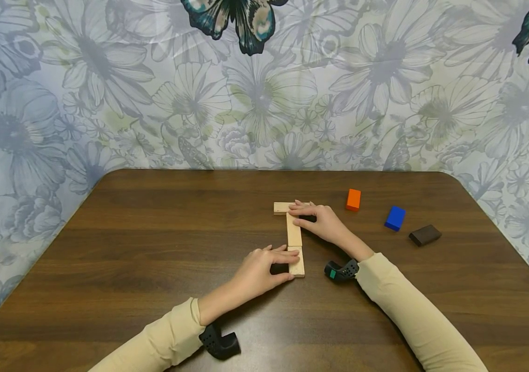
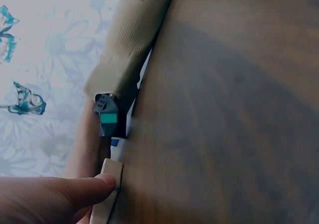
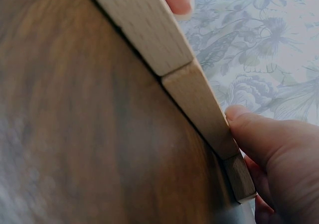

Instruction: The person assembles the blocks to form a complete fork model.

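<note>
Three plain wooden blocks lie in a T on the table: a crossbar block (image 1: 280,208) at the far end, then a middle block (image 1: 294,232) and a near block (image 1: 296,268) end to end. My left hand (image 1: 257,268) grips the near block, thumb at its near end and fingers over its top. In the left wrist view the left thumb (image 2: 94,186) presses on that block. My right hand (image 1: 320,222) is at the far joint, fingers on the crossbar block and thumb by the middle block. The crossbar's right part is hidden by this hand.
An orange block (image 1: 353,199), a blue block (image 1: 394,218) and a dark brown block (image 1: 425,235) lie apart to the right on the brown wooden table (image 1: 129,248). Behind the table's far edge hangs a flower-patterned cloth (image 1: 264,119).
</note>
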A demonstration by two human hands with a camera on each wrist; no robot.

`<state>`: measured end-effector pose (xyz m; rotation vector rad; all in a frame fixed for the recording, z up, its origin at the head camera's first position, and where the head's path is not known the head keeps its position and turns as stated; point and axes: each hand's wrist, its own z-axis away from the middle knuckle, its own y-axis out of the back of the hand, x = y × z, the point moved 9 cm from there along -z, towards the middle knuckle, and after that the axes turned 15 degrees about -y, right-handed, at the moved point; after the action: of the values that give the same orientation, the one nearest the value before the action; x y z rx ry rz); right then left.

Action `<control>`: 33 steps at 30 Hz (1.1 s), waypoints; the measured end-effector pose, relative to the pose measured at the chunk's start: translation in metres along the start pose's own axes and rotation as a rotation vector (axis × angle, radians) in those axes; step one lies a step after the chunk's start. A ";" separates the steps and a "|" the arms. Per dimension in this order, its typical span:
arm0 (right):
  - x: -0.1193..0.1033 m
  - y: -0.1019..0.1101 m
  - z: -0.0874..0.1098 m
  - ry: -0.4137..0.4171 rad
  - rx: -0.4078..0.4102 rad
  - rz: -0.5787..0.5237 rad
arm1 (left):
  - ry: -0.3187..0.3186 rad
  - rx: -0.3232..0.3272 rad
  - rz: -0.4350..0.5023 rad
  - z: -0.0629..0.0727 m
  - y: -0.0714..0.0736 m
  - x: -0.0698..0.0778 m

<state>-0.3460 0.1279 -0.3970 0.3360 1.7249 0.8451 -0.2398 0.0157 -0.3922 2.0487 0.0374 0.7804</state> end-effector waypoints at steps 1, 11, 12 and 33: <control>0.000 0.000 0.000 -0.002 0.000 -0.001 | 0.001 -0.004 0.003 0.000 0.000 0.000; 0.000 0.000 0.001 0.009 -0.002 -0.011 | -0.022 -0.045 -0.005 -0.004 -0.002 -0.001; 0.000 0.000 0.001 0.012 -0.003 -0.011 | -0.027 -0.046 0.000 -0.004 -0.002 -0.001; -0.001 0.000 0.001 0.027 0.001 -0.001 | -0.012 -0.148 -0.034 -0.011 -0.003 -0.022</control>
<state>-0.3448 0.1270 -0.3964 0.3255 1.7507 0.8514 -0.2624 0.0189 -0.4020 1.9081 0.0076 0.7284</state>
